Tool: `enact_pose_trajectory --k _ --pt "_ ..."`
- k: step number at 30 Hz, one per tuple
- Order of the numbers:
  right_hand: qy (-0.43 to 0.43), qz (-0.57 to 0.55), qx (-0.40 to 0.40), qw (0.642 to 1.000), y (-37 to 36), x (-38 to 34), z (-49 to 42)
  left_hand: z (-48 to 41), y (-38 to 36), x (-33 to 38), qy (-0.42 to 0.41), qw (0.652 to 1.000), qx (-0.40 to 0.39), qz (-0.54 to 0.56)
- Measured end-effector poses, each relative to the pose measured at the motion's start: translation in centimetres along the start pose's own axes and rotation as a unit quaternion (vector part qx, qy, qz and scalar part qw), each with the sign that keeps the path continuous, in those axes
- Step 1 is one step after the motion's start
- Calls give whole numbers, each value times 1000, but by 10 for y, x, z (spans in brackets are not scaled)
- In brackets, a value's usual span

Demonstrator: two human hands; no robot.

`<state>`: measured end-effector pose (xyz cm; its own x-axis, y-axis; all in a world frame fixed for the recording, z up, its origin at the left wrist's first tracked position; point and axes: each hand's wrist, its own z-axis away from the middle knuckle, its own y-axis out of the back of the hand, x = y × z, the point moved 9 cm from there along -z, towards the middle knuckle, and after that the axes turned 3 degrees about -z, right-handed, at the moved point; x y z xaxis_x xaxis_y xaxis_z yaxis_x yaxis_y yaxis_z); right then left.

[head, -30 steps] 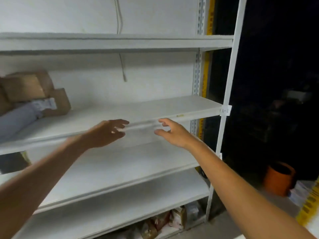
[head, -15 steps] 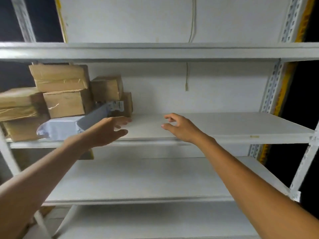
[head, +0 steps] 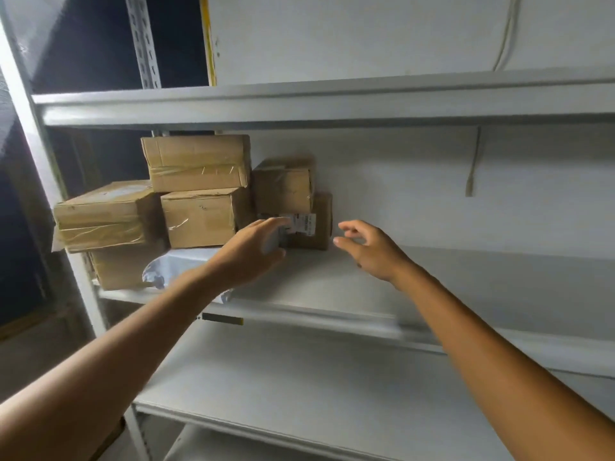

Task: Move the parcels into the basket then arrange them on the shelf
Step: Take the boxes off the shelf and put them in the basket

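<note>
Grey plastic mailer bag point(head: 179, 264) on the white metal shelf point(head: 332, 287), just short of the left hand point(head: 256, 251) half a second ago, now has that hand's fingers and thumb curled round its labelled end. Right hand point(head: 369, 251) hovers over the shelf just beside that end, fingers loosely spread, touching nothing. Behind, brown taped cardboard boxes point(head: 199, 161) are stacked at the shelf's left rear.

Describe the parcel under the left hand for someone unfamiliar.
On the white metal rack, the second shelf down holds stacked cardboard boxes at its left end. Before them lies a grey plastic mailer bag, the only soft, non-cardboard parcel.
</note>
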<state>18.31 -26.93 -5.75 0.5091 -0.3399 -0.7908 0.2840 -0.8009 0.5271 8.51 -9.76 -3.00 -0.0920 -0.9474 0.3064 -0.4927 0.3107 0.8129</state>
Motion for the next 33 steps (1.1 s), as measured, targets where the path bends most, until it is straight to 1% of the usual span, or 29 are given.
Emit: enact_pose_trajectory --k 5,8,11,15,18,20,23,25,28,31,33 --pt "3 -52 26 998 -1 10 -75 -58 -8 -19 13 998 40 -51" --pt "14 -80 21 997 4 7 -120 -92 -4 -27 31 991 75 -104" --pt "21 -97 21 995 8 -1 -162 -127 2 -39 37 984 91 -146" --pt "12 -119 25 993 5 -7 -203 -163 -2 -55 59 976 77 -193" --pt "6 -113 14 993 -5 -6 -225 -179 -9 -60 75 973 60 -208" --pt "-9 -102 21 994 -9 -3 -237 -186 -11 -60 67 975 66 -203" --pt "-29 -101 28 994 -14 0 -249 -191 -11 -59 50 971 101 -212" --pt "-42 -117 34 992 -16 1 -255 -194 -12 -59 30 969 107 -220" --pt "-59 -151 44 986 -16 4 -257 -200 -11 -61 -5 974 114 -198" --pt "-77 -191 31 978 -18 9 -255 -200 -9 -59 -28 973 134 -186" --pt "-74 -202 20 976 -19 11 -254 -194 -11 -55 -50 969 142 -195"
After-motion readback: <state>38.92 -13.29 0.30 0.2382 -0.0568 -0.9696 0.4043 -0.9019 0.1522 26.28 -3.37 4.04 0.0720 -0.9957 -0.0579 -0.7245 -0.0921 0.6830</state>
